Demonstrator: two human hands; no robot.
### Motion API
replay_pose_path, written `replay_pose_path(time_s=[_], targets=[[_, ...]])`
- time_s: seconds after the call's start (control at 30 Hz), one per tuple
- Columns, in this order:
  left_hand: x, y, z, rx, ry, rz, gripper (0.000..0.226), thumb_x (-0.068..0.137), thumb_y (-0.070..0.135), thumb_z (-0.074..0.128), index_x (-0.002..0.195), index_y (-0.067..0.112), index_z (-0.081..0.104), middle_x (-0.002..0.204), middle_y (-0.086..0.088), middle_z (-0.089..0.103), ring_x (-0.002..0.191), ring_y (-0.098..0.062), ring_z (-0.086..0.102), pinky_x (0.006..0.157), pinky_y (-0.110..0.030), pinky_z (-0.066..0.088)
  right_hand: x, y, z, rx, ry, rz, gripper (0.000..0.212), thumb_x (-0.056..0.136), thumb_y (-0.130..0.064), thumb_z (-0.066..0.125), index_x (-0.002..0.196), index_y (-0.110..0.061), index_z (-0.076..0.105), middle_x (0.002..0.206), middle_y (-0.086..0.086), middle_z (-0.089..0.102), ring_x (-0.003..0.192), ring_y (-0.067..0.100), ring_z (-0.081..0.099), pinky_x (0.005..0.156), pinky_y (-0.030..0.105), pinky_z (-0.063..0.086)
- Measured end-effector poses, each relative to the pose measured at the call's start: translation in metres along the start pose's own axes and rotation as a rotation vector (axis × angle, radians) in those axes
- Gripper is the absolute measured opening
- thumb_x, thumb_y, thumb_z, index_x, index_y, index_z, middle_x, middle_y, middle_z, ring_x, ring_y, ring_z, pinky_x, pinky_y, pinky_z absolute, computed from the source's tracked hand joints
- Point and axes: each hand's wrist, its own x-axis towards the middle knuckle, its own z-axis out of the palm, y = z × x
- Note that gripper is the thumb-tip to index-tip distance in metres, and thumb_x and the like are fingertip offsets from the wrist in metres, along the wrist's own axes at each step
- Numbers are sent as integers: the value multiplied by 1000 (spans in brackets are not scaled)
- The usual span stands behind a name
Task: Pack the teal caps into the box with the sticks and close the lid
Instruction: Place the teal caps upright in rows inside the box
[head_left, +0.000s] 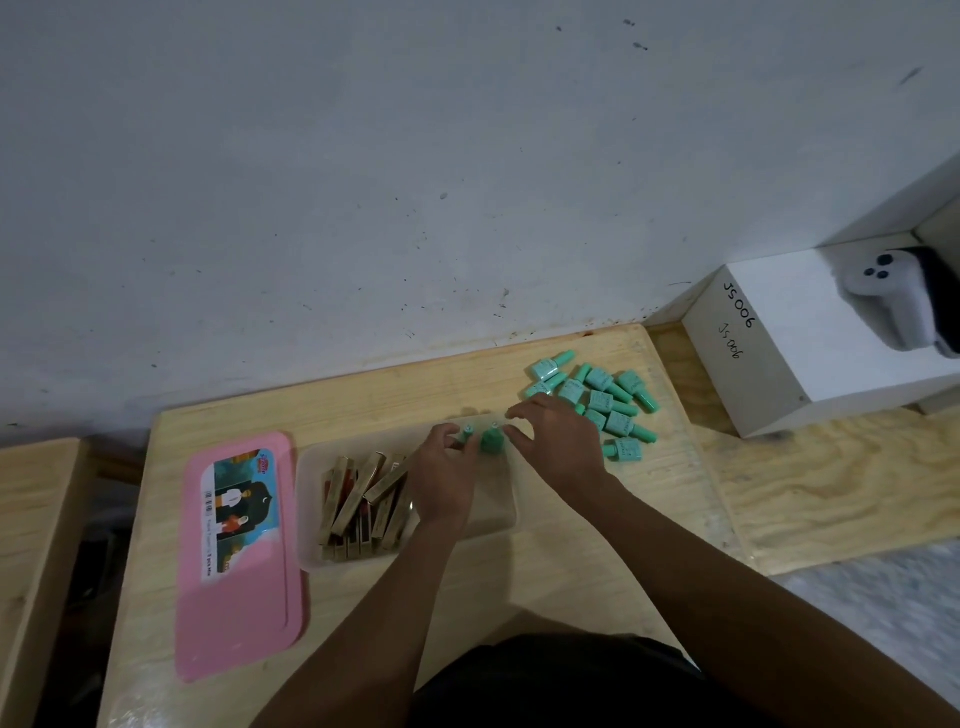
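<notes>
Pale wood forms the worktop (511, 574), which butts against a scuffed grey wall (363, 182) along its far edge. A clear box (496, 506) sits mid-worktop, open. Gold and red sticks (358, 499) lie jumbled in its left half, some leaning across others.

Both hands are over the box's right half. The left hand (447, 470) has its fingers curled in at the far side, pinching a teal cap (467, 430) whose top shows between the fingertips. A second cap (491, 440) stands upright just right of it, inside the box near the far wall. The right hand (558, 441) reaches in from the right with its fingers fairly straight and parted. Its thumb tip is just beside the second cap, though contact cannot be made out.

A pile (597, 397) of the other teal caps lies on their sides at the far right corner of the worktop, outside the box and just behind the right hand.

The pink lid (239, 623) lies flat along the left edge, beside the box, a printed label on its far half.

Off the right edge stands a white carton (779, 338) with "JS 006" handwritten on top, carrying a white controller (893, 301).
</notes>
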Motion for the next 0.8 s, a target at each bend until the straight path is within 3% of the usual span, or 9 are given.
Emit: replay_pose_path(time_s=[0.2,0.27,0.33,0.43,0.5,0.67,0.8], targets=[[-20,15,6,158,95,537,19,84,33,66,92,16,63,86,3,62,80,-11,52,67,-26,45,-44,60,-13,54,27,289,25,93,-38,58,114,-26,67,115,-3,66,105,16,58,77,33,50],[-27,30,15,169,23,733,14,85,31,64,86,17,64,81,4,62,76,-10,52,64,-22,42,-56,83,-19,-10,-4,333,27,94,-35,57,118,-26,65,119,-2,64,109,18,55,78,34,49],[-32,48,27,162,-138,814,12,86,30,63,86,18,66,77,4,62,72,-11,54,61,-25,45,-60,102,-21,-76,-51,338,32,93,-34,57,124,-26,62,126,-2,62,112,19,53,79,34,49],[-32,65,52,204,-496,561,25,87,34,61,105,18,66,90,0,64,80,-18,59,71,-34,51,-58,117,-22,-133,-152,318,35,96,-34,51,129,-26,58,132,-1,58,115,19,51,81,35,50],[-26,69,69,270,-611,375,38,87,34,60,118,13,61,106,-8,63,96,-25,60,83,-35,49,-54,121,-22,-176,-220,270,35,98,-35,47,130,-26,57,134,1,55,115,20,51,81,35,50],[-13,64,97,498,-578,312,39,91,34,54,125,15,57,120,-11,52,112,-29,52,89,-41,47,-46,125,-22,-217,-275,168,37,96,-34,48,132,-29,54,126,4,57,108,21,52,79,35,49],[-4,66,112,574,-467,317,39,91,35,53,124,15,57,124,-11,48,113,-30,51,89,-44,49,-37,130,-25,-233,-271,117,29,95,-31,50,120,-24,62,119,2,59,107,22,52,77,37,49]])
